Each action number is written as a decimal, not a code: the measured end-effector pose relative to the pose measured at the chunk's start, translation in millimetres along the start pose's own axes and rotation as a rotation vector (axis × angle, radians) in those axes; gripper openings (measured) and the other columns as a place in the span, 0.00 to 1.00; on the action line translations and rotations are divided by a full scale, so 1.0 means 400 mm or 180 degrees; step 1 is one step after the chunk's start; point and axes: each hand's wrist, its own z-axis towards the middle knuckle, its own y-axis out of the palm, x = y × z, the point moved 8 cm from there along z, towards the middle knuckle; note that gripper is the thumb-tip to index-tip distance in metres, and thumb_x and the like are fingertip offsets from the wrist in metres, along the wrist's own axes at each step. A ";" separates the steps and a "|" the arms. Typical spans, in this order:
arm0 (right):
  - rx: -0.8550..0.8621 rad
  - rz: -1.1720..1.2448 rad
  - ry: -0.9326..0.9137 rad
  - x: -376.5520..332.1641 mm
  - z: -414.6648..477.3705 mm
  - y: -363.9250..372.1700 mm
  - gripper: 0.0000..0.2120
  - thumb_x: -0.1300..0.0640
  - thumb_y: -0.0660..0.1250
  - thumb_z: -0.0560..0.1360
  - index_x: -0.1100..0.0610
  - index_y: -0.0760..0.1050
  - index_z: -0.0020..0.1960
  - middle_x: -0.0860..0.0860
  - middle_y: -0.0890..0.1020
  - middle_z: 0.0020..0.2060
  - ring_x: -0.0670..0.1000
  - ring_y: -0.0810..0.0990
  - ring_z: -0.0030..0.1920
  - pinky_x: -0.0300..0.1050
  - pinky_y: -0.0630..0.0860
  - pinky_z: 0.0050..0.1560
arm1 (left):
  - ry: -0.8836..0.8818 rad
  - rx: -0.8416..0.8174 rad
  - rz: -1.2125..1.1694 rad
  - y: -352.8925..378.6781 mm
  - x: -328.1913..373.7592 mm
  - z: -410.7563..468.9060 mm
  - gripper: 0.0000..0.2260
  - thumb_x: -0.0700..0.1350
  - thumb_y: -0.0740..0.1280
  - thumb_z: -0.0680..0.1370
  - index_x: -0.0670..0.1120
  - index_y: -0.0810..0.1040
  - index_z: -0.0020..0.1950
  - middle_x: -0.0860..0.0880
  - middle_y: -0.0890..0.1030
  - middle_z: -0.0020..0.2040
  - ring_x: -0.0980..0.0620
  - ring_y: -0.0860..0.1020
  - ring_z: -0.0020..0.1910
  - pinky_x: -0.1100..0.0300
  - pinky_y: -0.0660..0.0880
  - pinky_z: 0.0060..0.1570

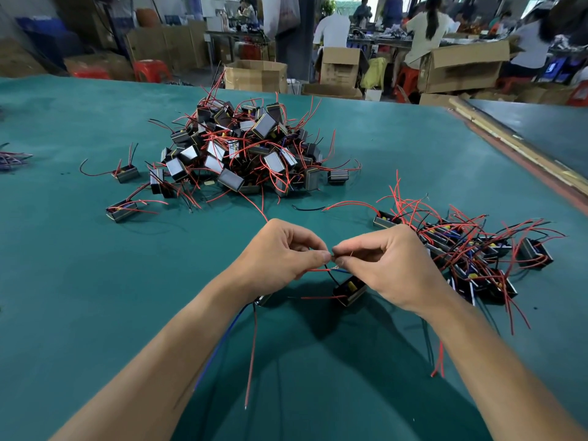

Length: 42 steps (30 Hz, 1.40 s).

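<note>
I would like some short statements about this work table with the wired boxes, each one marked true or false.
1. The left hand and the right hand both pinch thin wire ends between them. True.
2. The table cover is red. False: it is green.
3. The bigger pile of wired boxes lies beyond the hands, and the smaller pile lies to their right. True.
4. The left hand rests flat on the table. False: its fingers are curled and pinch the wire ends.
5. A black box with a yellow part is just below the right hand. True.
</note>
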 end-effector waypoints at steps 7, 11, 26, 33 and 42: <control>-0.0176 -0.0203 -0.0047 0.003 0.001 0.012 0.08 0.62 0.75 0.73 0.49 0.87 0.42 0.44 0.85 0.32 0.43 0.79 0.31 0.37 0.75 0.35 | 0.0124 -0.0027 -0.0010 0.002 0.001 0.002 0.06 0.41 0.72 0.76 0.46 0.84 0.39 0.53 0.69 0.24 0.55 0.62 0.23 0.67 0.60 0.24; -0.0374 -0.0427 -0.0037 0.001 0.002 0.016 0.10 0.61 0.74 0.73 0.48 0.84 0.36 0.46 0.84 0.31 0.42 0.75 0.29 0.36 0.72 0.34 | 0.0184 -0.0054 0.0146 0.005 0.008 0.002 0.06 0.42 0.72 0.76 0.47 0.84 0.39 0.50 0.70 0.25 0.56 0.64 0.23 0.67 0.61 0.24; -0.0599 -0.0355 -0.0020 0.016 0.003 0.015 0.10 0.54 0.76 0.72 0.53 0.81 0.32 0.46 0.77 0.23 0.42 0.69 0.25 0.36 0.65 0.29 | 0.0124 0.0669 0.0152 -0.057 0.007 0.005 0.06 0.47 0.73 0.74 0.48 0.79 0.40 0.56 0.76 0.31 0.54 0.69 0.29 0.60 0.68 0.34; -0.0978 -0.0519 0.0066 0.018 -0.012 0.058 0.04 0.52 0.76 0.70 0.46 0.83 0.44 0.44 0.76 0.24 0.42 0.69 0.24 0.32 0.64 0.29 | 0.0146 0.0770 0.1014 -0.062 0.002 0.001 0.05 0.52 0.76 0.70 0.56 0.81 0.38 0.57 0.73 0.27 0.56 0.67 0.25 0.62 0.66 0.27; -0.0810 -0.1156 -0.0025 0.007 -0.015 0.068 0.04 0.53 0.73 0.72 0.46 0.82 0.38 0.38 0.77 0.25 0.42 0.74 0.28 0.32 0.66 0.31 | 0.0370 0.1041 0.0838 -0.086 0.016 0.001 0.08 0.42 0.72 0.75 0.54 0.83 0.39 0.55 0.81 0.37 0.62 0.73 0.31 0.69 0.68 0.32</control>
